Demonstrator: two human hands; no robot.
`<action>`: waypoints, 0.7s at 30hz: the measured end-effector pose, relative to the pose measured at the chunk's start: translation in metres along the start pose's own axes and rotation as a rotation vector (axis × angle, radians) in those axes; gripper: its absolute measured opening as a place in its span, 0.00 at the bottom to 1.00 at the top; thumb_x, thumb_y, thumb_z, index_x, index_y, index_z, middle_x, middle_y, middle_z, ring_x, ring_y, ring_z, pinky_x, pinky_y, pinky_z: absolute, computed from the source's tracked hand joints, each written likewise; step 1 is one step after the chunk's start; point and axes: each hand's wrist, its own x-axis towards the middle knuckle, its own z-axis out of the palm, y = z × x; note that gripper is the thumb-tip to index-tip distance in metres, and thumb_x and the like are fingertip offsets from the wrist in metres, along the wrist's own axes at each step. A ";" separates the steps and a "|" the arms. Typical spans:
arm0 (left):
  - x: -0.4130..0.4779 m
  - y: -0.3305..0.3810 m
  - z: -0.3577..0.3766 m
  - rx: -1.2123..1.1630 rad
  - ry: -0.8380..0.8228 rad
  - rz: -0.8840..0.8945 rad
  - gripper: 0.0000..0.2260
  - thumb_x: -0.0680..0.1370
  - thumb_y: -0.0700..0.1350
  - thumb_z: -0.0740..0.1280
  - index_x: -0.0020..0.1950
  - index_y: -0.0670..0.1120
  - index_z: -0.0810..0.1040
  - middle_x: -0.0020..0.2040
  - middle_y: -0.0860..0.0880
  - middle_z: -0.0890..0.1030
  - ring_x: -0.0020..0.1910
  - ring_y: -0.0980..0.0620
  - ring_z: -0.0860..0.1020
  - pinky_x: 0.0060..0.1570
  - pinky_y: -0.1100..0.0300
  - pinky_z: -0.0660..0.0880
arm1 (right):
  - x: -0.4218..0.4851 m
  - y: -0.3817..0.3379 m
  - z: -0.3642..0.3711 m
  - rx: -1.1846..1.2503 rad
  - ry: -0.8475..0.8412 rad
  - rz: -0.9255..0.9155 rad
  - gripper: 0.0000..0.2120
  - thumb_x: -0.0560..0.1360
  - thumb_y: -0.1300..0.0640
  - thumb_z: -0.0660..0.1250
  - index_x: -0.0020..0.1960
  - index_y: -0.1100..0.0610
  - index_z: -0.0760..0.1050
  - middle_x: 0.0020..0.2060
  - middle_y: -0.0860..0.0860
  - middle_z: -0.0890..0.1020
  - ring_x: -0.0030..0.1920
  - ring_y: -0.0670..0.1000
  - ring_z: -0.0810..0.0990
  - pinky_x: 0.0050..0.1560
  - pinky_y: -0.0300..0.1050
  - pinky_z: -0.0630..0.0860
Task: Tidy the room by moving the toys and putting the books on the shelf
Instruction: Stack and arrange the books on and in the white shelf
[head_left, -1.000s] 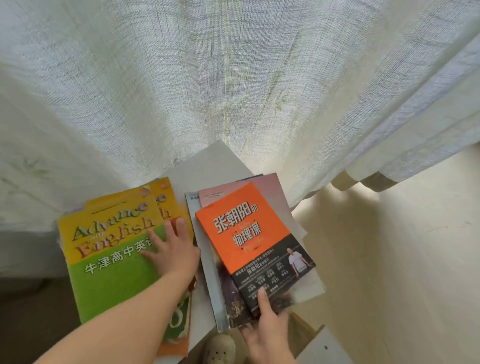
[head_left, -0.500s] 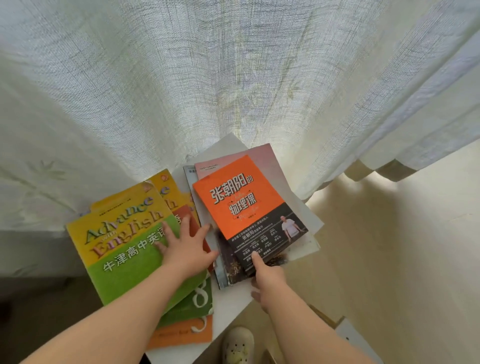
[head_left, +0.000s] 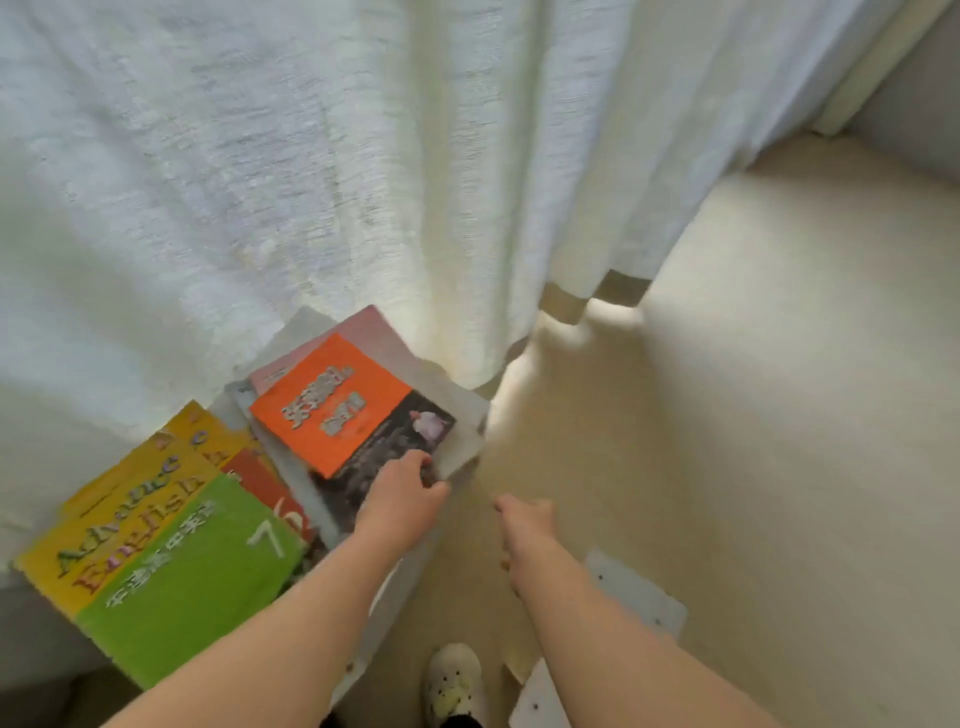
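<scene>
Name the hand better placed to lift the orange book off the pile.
Left. The left hand rests on the near corner of the orange book; the right hand hangs off to the side over the floor, holding nothing.

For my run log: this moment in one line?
left hand: on orange book corner | right hand: empty | yellow-green book: lying flat
</scene>
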 end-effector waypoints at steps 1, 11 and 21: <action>-0.009 0.016 0.009 0.005 -0.029 0.012 0.16 0.77 0.47 0.63 0.65 0.45 0.71 0.60 0.45 0.76 0.56 0.47 0.75 0.51 0.58 0.70 | -0.004 0.003 -0.022 0.027 0.025 -0.003 0.14 0.72 0.58 0.66 0.56 0.57 0.68 0.42 0.55 0.72 0.38 0.52 0.71 0.40 0.40 0.69; -0.167 0.172 0.188 0.043 -0.338 0.188 0.14 0.78 0.45 0.61 0.63 0.45 0.72 0.53 0.48 0.76 0.49 0.49 0.74 0.47 0.62 0.69 | -0.056 0.094 -0.321 0.355 0.240 0.079 0.14 0.75 0.60 0.64 0.60 0.62 0.70 0.37 0.55 0.72 0.31 0.51 0.68 0.32 0.43 0.66; -0.333 0.267 0.406 0.266 -0.628 0.328 0.11 0.77 0.45 0.63 0.58 0.43 0.74 0.44 0.45 0.75 0.43 0.49 0.71 0.43 0.62 0.66 | -0.111 0.259 -0.555 0.683 0.430 0.216 0.03 0.75 0.62 0.63 0.47 0.62 0.71 0.30 0.55 0.69 0.28 0.51 0.65 0.31 0.41 0.61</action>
